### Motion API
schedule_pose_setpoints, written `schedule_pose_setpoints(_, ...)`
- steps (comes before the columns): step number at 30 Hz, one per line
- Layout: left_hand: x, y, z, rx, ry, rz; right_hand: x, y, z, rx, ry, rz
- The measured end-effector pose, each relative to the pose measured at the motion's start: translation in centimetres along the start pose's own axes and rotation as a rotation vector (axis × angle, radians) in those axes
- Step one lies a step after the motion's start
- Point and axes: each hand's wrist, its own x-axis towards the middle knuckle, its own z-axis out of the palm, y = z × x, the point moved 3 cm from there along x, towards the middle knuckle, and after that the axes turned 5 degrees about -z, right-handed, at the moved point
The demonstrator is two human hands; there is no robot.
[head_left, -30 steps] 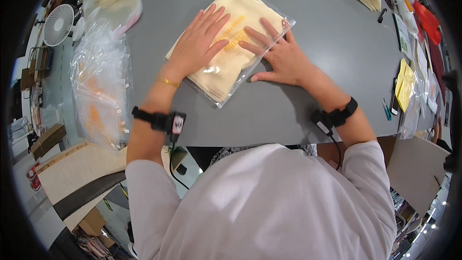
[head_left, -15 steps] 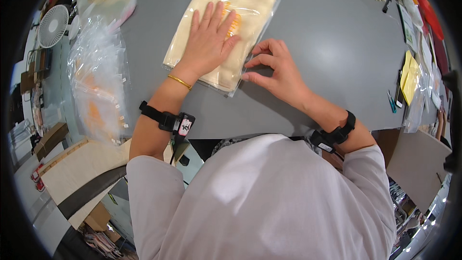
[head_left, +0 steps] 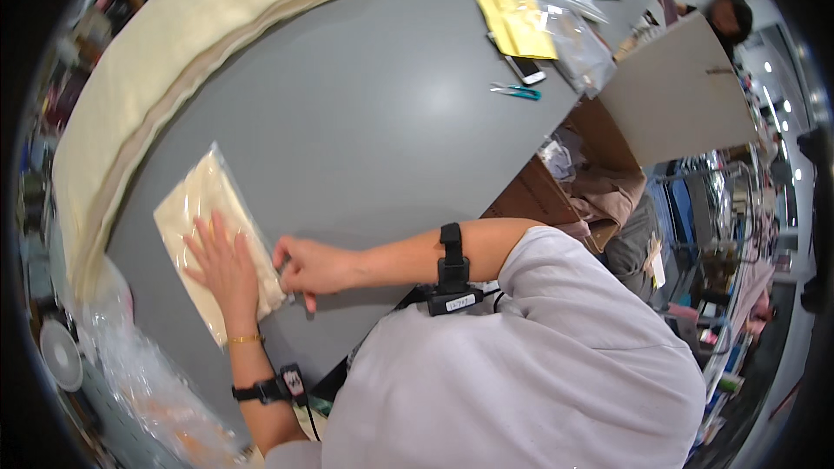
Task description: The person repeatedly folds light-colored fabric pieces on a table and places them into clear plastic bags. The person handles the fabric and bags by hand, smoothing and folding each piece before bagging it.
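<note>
A clear plastic bag (head_left: 193,282) with folded cream cloth inside lies flat on the grey table (head_left: 382,122), at the left. My left hand (head_left: 224,265) rests palm down on it, fingers spread. At the bag's right side is my right hand (head_left: 317,266), its fingers curled closed at the edge of the plastic. The fingertips are partly hidden, so how much plastic they pinch does not show clearly.
Stacked cream cloth (head_left: 217,13) curves along the far left. Loose clear bags (head_left: 148,391) and a white fan (head_left: 61,354) are near left. Far right hold a yellow packet (head_left: 514,22), phone (head_left: 527,70) and teal snips (head_left: 519,92). A cardboard box (head_left: 534,195) stands beside the table.
The view has swung to the right, so the bagged cloth now appears farther left. My right hand's fingers have gone from spread to curled at the bag's edge. My left hand stays flat on it.
</note>
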Motion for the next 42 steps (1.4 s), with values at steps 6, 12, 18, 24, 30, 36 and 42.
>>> schedule_pose_setpoints(6, -0.6, -0.2, 0.2, 0.032, 0.007, 0.071, -11.0, -5.1, -19.1, -0.595, 0.684, -0.162)
schedule_pose_setpoints(12, -0.6, -0.3, 0.0, 0.014, 0.009, 0.07, -24.2, -8.0, -38.7, -1.536, 1.532, 0.284)
schedule_pose_setpoints(18, -0.4, -0.5, 0.0, 0.01, 0.015, 0.041, -20.6, -10.3, -44.4, -1.443, 1.282, 0.014)
schedule_pose_setpoints(24, -0.5, -1.0, 0.2, -0.011, 0.021, 0.038, -19.7, -11.9, -45.5, -1.328, 1.164, 0.195)
schedule_pose_setpoints(30, -0.6, -1.4, 0.3, -0.018, 0.036, 0.033, -20.4, -11.2, -44.8, -1.239, 1.183, 0.062)
schedule_pose_setpoints(36, -0.6, -1.2, 0.1, -0.034, 0.013, 0.032, -20.1, -11.0, -45.7, -1.235, 1.157, 0.119)
schedule_pose_setpoints(42, -2.5, 1.0, -2.2, -0.029, -0.119, 0.135, -20.3, -11.5, -38.2, -1.607, 1.277, -0.169)
